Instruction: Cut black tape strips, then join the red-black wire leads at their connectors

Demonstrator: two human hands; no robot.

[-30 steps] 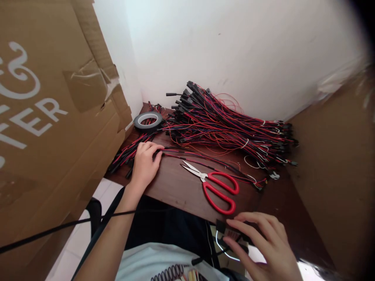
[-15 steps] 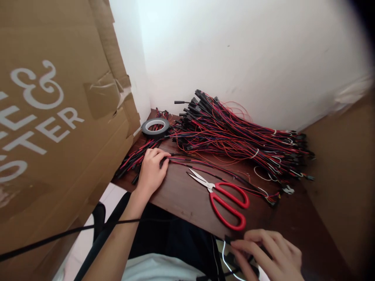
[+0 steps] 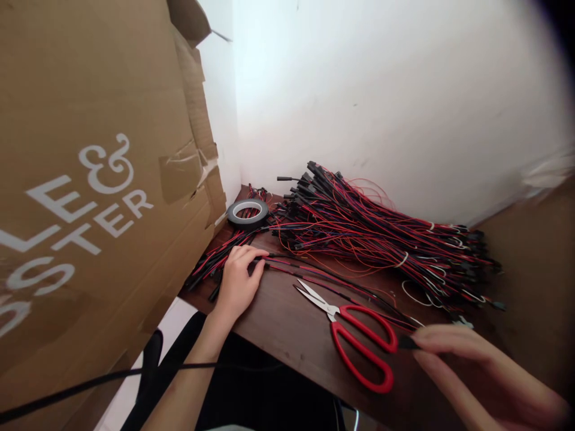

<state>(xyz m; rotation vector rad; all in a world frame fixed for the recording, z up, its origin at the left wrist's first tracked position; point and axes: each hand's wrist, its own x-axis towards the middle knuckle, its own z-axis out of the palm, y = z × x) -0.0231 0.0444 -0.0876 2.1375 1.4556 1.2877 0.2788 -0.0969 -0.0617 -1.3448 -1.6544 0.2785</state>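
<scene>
My left hand [image 3: 242, 278] lies at the left of the table, its fingers and thumb closed on a thin bundle of red and black wires [image 3: 323, 276]. The bundle runs to the right behind the scissors toward my right hand. My right hand [image 3: 471, 365] is at the lower right, thumb and fingertips pinching a small flat black piece of tape [image 3: 408, 343]. Between the hands lie scissors [image 3: 362, 335] with red handles, blades slightly apart and pointing up-left. The right hand partly hides the bundle's right end.
A large heap of red and black wire harnesses [image 3: 359, 221] lies along the white wall. A roll of black tape [image 3: 248, 214] rests at the back left, near more cable ends [image 3: 211, 260]. Cardboard stands at the left [image 3: 148, 120] and right [image 3: 539, 251].
My right hand has moved up and to the right from the table's front edge, carrying the black piece of tape. My left hand stays on the wires. The view has shifted slightly.
</scene>
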